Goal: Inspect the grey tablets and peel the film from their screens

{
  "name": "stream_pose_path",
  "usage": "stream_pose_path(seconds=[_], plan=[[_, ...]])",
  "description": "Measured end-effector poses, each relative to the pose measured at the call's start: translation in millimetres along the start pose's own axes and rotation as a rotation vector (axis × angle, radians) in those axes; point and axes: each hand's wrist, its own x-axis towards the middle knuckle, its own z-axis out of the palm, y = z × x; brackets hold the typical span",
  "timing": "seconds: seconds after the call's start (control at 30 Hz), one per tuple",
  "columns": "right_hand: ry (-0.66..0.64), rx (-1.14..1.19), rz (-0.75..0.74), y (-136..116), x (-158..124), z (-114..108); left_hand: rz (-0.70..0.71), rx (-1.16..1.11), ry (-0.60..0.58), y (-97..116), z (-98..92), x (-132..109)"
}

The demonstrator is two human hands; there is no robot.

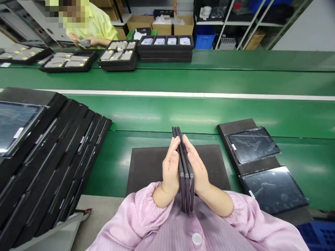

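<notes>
I hold a small stack of thin dark tablets (185, 167) on edge between my palms, above a dark foam mat (146, 167) on the green bench. My left hand (170, 167) presses flat against the stack's left face, fingers together and pointing away from me. My right hand (196, 166) presses the right face the same way. The near end of the stack rests against my pink smock.
Black trays (52, 157) lean in a row at my left, the nearest holding a tablet. A dark tray (240, 129) at right carries two tablets. Across the green conveyor (209, 80), more trays of parts and a person in yellow (99, 24).
</notes>
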Motion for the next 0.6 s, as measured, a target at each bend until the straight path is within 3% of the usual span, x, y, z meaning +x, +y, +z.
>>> stream_pose_path(seconds=[0.23,0.47,0.6], plan=[[0.057,0.051,0.152,-9.3,14.7,6.7,-0.115,-0.152,0.076,9.2,4.8,15.7],[0.12,0.134,0.302,-8.7,46.6,13.4,-0.046,-0.063,0.042,7.0,4.1,44.2],[0.15,0.141,0.312,-3.4,64.9,15.5,-0.05,-0.012,0.035,6.7,5.4,63.8]])
